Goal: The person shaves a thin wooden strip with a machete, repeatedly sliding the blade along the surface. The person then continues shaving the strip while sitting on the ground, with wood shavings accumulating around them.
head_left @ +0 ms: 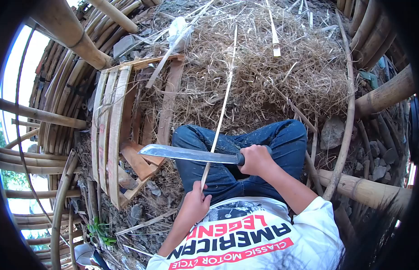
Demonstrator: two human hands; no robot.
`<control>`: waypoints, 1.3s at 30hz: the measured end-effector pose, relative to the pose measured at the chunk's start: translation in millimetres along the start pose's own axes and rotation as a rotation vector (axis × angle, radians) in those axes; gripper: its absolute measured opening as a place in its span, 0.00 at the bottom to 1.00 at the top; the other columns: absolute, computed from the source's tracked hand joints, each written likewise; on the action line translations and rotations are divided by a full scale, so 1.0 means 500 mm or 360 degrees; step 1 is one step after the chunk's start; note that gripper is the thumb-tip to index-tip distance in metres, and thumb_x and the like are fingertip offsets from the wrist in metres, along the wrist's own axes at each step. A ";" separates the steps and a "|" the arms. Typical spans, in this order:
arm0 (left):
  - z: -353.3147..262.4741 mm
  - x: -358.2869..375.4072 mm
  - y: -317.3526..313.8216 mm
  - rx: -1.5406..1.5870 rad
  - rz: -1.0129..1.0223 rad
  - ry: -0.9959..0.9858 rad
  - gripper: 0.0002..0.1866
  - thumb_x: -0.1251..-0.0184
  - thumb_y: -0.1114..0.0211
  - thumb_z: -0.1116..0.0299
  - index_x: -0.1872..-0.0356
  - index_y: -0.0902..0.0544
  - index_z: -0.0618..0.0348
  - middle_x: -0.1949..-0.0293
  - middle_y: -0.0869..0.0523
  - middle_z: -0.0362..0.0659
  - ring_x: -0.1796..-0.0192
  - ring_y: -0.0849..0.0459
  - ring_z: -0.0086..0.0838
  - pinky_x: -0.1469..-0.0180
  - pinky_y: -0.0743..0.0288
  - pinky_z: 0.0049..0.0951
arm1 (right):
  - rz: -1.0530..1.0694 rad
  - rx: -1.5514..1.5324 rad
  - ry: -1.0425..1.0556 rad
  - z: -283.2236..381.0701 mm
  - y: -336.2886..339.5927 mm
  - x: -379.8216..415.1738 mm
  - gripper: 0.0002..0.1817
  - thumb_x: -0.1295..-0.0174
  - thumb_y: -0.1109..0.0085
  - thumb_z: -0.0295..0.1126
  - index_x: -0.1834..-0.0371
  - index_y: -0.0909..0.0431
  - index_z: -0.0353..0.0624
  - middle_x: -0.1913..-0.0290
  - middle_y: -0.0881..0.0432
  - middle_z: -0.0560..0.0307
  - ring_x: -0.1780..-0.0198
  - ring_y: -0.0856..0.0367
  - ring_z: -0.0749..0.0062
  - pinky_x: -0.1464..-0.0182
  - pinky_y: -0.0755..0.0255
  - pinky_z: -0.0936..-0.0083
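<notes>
My right hand (255,160) is wrapped round the dark handle of a machete (191,155), whose long blade points left across my lap. A thin, pale bamboo strip (226,95) runs from my lap out over the shavings ahead. My left hand (197,204) grips the strip near its close end, below the blade. The blade crosses over the strip just above that hand and seems to touch it. My crossed legs in blue jeans (191,137) lie beneath both.
A broken wooden crate (114,130) stands on the left. Curly shavings (281,76) cover the ground ahead, with another split strip (274,38) on them. Bamboo poles (367,189) and a stone (332,133) lie on the right. Bamboo fencing (61,90) rises at left.
</notes>
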State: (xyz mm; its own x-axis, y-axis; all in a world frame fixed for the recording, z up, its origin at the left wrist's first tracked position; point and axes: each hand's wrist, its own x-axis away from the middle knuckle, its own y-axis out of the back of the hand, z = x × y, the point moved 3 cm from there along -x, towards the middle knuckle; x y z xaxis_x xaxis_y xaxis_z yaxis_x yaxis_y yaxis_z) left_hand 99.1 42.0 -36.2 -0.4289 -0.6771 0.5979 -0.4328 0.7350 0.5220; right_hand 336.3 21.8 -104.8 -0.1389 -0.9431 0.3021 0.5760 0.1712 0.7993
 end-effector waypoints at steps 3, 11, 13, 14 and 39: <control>-0.010 -0.002 0.010 -0.0035 -0.0045 -0.0013 0.17 0.38 0.33 0.76 0.52 0.30 0.63 0.82 0.30 0.41 0.79 0.32 0.29 0.73 0.35 0.31 | 0.0000 0.0014 0.0052 0.000 0.003 -0.007 0.12 0.59 0.35 0.39 0.75 0.17 0.43 0.72 0.15 0.44 0.65 0.14 0.50 0.58 0.20 0.58; -0.003 -0.006 0.000 -0.0111 0.0000 -0.0043 0.18 0.38 0.35 0.76 0.50 0.31 0.63 0.82 0.29 0.43 0.79 0.29 0.31 0.72 0.33 0.33 | -0.0174 0.0027 -0.0001 -0.030 -0.006 -0.003 0.12 0.57 0.35 0.40 0.75 0.18 0.44 0.73 0.15 0.46 0.67 0.14 0.50 0.61 0.20 0.59; -0.005 -0.007 0.002 -0.0114 0.0001 -0.0058 0.17 0.37 0.35 0.76 0.50 0.31 0.63 0.82 0.29 0.44 0.79 0.28 0.32 0.72 0.33 0.33 | -0.0172 0.0049 0.0045 -0.034 -0.011 -0.005 0.13 0.57 0.35 0.40 0.73 0.18 0.44 0.73 0.15 0.46 0.67 0.14 0.51 0.61 0.21 0.59; -0.004 -0.005 0.004 -0.0117 -0.0006 -0.0059 0.17 0.37 0.36 0.77 0.51 0.31 0.63 0.82 0.28 0.44 0.79 0.28 0.33 0.72 0.33 0.34 | -0.0171 0.0048 0.0050 -0.034 -0.011 -0.006 0.13 0.57 0.35 0.40 0.73 0.18 0.44 0.73 0.15 0.46 0.67 0.14 0.51 0.61 0.21 0.59; -0.023 0.013 0.045 -0.0128 0.0088 0.0106 0.20 0.41 0.31 0.75 0.53 0.32 0.62 0.81 0.32 0.39 0.79 0.34 0.27 0.73 0.37 0.31 | -0.0310 -0.0025 -0.0277 -0.044 -0.014 -0.061 0.14 0.53 0.35 0.40 0.69 0.18 0.41 0.70 0.14 0.43 0.64 0.13 0.48 0.56 0.20 0.57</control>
State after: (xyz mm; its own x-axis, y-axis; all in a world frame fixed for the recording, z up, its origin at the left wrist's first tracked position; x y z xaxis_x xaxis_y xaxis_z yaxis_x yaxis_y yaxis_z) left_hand 95.7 54.6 -13.8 -0.3954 -0.6337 0.6649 -0.3436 0.7734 0.5327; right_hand 354.2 42.9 -130.8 -0.3841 -0.8944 0.2294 0.5372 -0.0144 0.8433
